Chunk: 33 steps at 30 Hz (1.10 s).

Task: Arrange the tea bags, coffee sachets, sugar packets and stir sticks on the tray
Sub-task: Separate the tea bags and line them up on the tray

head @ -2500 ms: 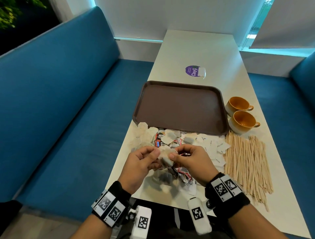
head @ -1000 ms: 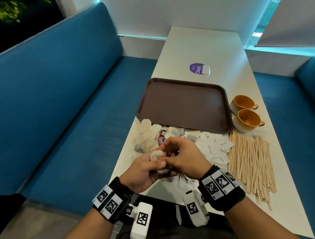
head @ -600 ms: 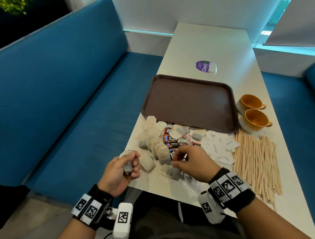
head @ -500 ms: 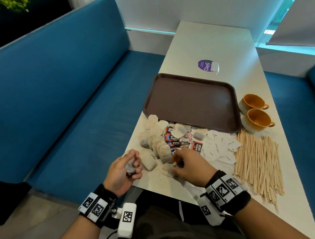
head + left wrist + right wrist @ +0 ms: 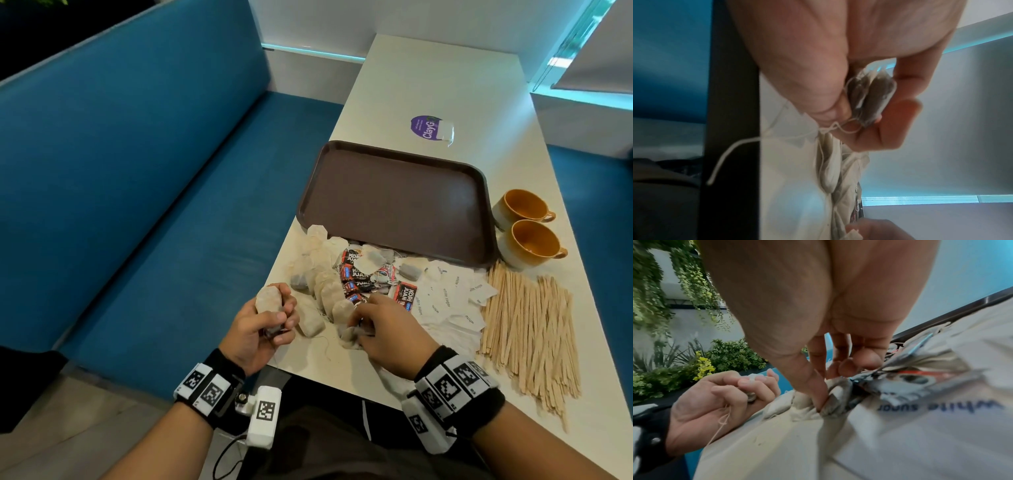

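Observation:
My left hand (image 5: 270,318) grips a small bunch of tea bags (image 5: 269,299) at the table's near left corner; the left wrist view shows the tea bags (image 5: 873,95) pressed between thumb and fingers with strings hanging. My right hand (image 5: 368,323) pinches another tea bag (image 5: 349,337) lying on the table, its thumb and fingers closed on the tea bag (image 5: 830,395). More tea bags (image 5: 322,284), red and black coffee sachets (image 5: 359,277), white sugar packets (image 5: 448,301) and wooden stir sticks (image 5: 527,325) lie in front of the brown tray (image 5: 394,202), which holds nothing.
Two orange cups (image 5: 527,226) stand to the right of the tray. A purple sticker (image 5: 430,127) lies on the white table (image 5: 442,78) beyond it. A blue bench (image 5: 137,171) runs along the left, another at the right.
My hands have parted: the left carried its tea bags to the near left corner, and the right came down onto a tea bag on the table and pinched it. The head view shifted left.

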Each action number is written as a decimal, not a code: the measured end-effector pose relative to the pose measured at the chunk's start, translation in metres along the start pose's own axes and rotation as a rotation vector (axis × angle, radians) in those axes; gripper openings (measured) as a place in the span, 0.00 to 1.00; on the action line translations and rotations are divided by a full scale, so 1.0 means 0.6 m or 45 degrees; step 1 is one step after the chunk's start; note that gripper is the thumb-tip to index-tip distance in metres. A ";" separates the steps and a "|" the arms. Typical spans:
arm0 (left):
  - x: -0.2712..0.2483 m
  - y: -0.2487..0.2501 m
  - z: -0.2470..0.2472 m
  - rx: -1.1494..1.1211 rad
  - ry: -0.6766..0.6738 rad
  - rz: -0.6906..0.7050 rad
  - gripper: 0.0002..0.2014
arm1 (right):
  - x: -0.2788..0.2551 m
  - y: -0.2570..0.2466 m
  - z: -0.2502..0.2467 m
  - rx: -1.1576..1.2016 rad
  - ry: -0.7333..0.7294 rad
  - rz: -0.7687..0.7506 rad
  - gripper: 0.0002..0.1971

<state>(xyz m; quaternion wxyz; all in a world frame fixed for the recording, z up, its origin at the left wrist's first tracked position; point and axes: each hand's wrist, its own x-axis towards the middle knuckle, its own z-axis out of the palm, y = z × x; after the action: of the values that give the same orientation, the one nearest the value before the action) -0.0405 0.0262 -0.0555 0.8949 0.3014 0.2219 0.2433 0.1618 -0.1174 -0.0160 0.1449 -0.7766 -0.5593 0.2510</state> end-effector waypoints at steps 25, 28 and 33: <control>0.027 -0.010 0.019 0.072 -0.008 -0.027 0.17 | 0.048 -0.017 -0.022 0.287 0.045 0.358 0.14; 0.028 -0.011 0.021 0.067 0.006 -0.036 0.16 | 0.037 -0.010 -0.031 0.349 0.037 0.350 0.12; 0.030 -0.012 0.029 0.146 0.112 -0.060 0.13 | 0.024 -0.020 -0.070 0.738 0.094 0.260 0.11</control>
<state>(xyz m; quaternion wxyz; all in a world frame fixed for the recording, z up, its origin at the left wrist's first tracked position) -0.0148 0.0239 -0.0518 0.8710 0.3359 0.2815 0.2221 0.1788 -0.0973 0.0216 0.3547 -0.7637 -0.3780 0.3848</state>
